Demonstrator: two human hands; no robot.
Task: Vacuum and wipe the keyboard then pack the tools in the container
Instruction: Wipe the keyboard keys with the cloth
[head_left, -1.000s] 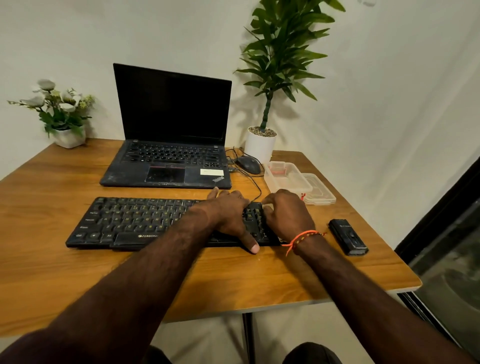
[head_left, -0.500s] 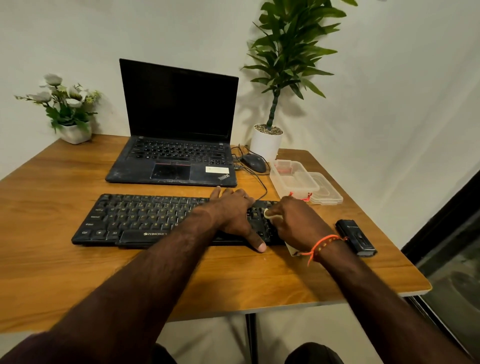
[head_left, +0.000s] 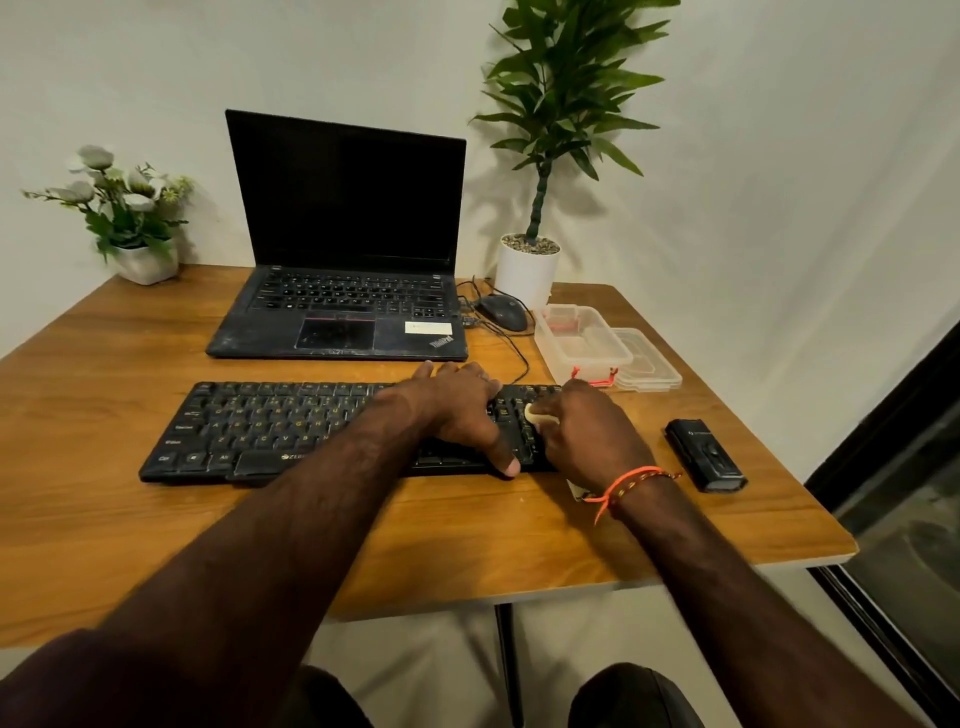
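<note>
Two hands on the flat black keyboard (head_left: 291, 431): left hand (head_left: 462, 410) spread flat, right hand (head_left: 587, 436) gripping a pale cloth (head_left: 531, 414).

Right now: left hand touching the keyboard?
Touching. The head view shows the left hand lying flat across the keyboard, with its thumb against the front edge.

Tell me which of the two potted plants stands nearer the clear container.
The tall leafy plant in the round white pot, at the table's far right, just behind the clear container. The small white-flowered plant sits at the far left corner, beyond the laptop.
</note>
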